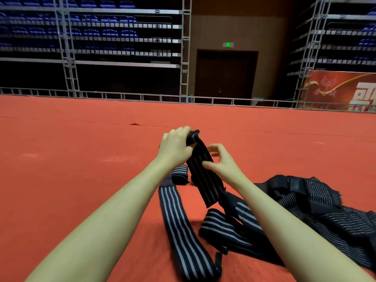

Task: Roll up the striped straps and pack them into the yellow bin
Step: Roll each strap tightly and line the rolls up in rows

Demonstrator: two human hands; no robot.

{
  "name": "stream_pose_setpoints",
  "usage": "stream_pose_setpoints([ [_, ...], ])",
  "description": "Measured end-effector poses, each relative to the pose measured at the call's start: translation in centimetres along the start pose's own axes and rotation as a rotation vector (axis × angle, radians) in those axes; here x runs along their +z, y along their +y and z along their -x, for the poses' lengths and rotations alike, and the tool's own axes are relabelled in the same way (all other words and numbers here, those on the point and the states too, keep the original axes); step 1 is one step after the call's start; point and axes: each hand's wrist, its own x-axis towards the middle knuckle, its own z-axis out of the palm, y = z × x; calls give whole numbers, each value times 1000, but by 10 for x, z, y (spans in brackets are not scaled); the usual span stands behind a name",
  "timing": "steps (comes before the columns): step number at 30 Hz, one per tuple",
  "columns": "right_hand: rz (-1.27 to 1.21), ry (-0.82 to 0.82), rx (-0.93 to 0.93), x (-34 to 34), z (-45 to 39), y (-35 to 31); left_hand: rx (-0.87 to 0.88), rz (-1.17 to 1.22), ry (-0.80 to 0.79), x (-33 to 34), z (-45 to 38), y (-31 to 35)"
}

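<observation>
My left hand [175, 145] grips the top end of a black strap with thin grey stripes [205, 176], lifted above the red floor so that it hangs down and to the right. My right hand [221, 161] is beside the strap's middle, thumb touching its face and fingers loosely curled, holding nothing that I can make out. A flat striped strap [181, 228] lies on the floor below my hands, with a rolled strap [180, 177] at its far end. A heap of loose striped straps [309, 212] lies to the right. The yellow bin is out of view.
The red carpet [81, 159] stretches wide to the left and ahead. A low metal railing [142, 97] bounds it at the back, with folded blue seating, a dark doorway [225, 76] and a red banner [341, 90] behind.
</observation>
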Motion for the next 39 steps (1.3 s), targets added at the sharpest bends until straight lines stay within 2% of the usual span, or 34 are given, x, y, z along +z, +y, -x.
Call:
stream_pose_setpoints([
  [2,239,-136,135,3,3,21,17,-2,34,-6,-1,2],
  [4,378,-195,206,10,8,35,24,-3,61,-11,-2,4],
  [6,397,-208,242,14,14,45,33,-27,76,-12,-2,5],
  [10,239,-173,228,18,21,62,28,-163,84,-8,2,0],
  [13,160,-91,127,16,21,50,81,-312,-14,2,7,2],
  [16,87,-63,23,17,20,30,147,-364,-161,19,18,3],
  [20,-41,25,-7,18,20,24,92,-257,-372,49,40,0],
  [25,-122,11,33,18,33,37,20,-145,-495,68,56,-4],
  [27,-133,31,43,21,36,42,13,-160,-473,76,59,-1],
  [30,-27,61,35,26,39,46,-29,-203,-355,88,60,3],
  [34,112,102,47,24,43,55,-64,-261,-332,99,58,0],
  [39,437,83,49,18,52,69,-79,-209,-300,99,56,-5],
])
